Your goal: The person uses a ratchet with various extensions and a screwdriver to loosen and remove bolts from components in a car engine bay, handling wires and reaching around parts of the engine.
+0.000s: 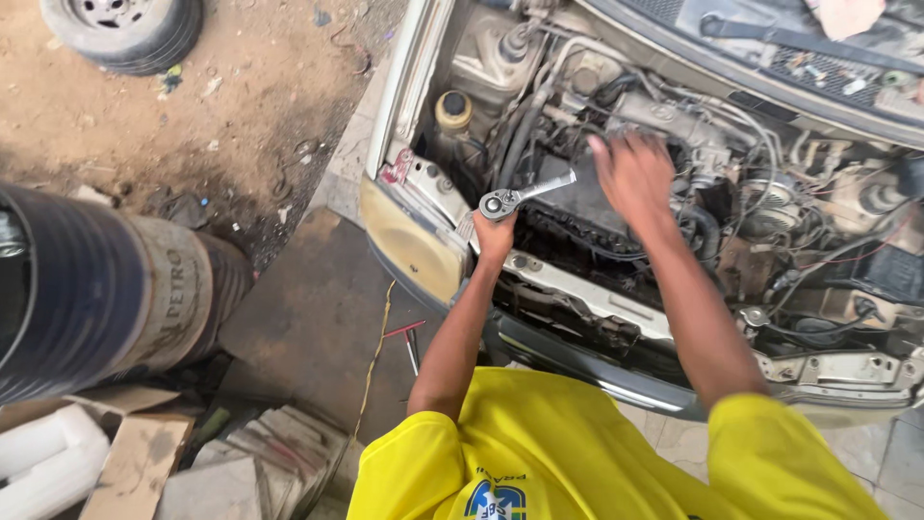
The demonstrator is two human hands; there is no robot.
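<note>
Nearest: cardboard scraps (pixel 135 462) and a black barrel (pixel 87 289) lie on the ground beside the car. Left hand (pixel 494 234) — closed round a ratchet wrench (pixel 523 195), handle gripped low so its head is kept free above the front rail. Right hand (pixel 630 178) — spread wide, blurred, held over the engine (pixel 597 106). Farthest: a tyre (pixel 125 29) is left on the dirt.
</note>
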